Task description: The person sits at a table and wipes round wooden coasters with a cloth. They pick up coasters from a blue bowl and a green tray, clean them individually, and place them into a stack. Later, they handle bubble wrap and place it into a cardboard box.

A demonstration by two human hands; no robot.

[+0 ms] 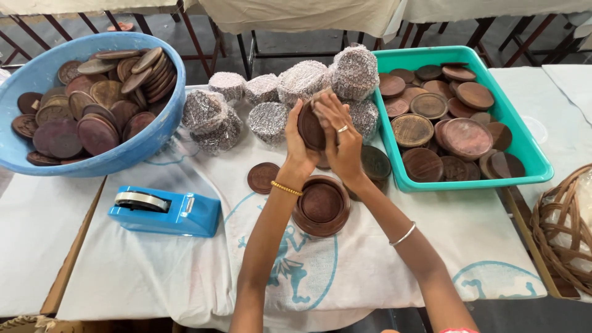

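Centre of frame: left hand (300, 143) and right hand (341, 143) both grip one brown wooden disc (310, 128), held upright between them above the bench (148, 271). A stack of discs (321, 206) lies directly below the hands.

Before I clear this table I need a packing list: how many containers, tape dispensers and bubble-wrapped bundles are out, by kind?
Blue round basin: 1
Teal rectangular tray: 1
Wicker basket: 1
Blue tape dispenser: 1
Bubble-wrapped bundles: about 8, some overlap
Total: about 12
Both hands, left hand and right hand, hold one brown wooden disc.
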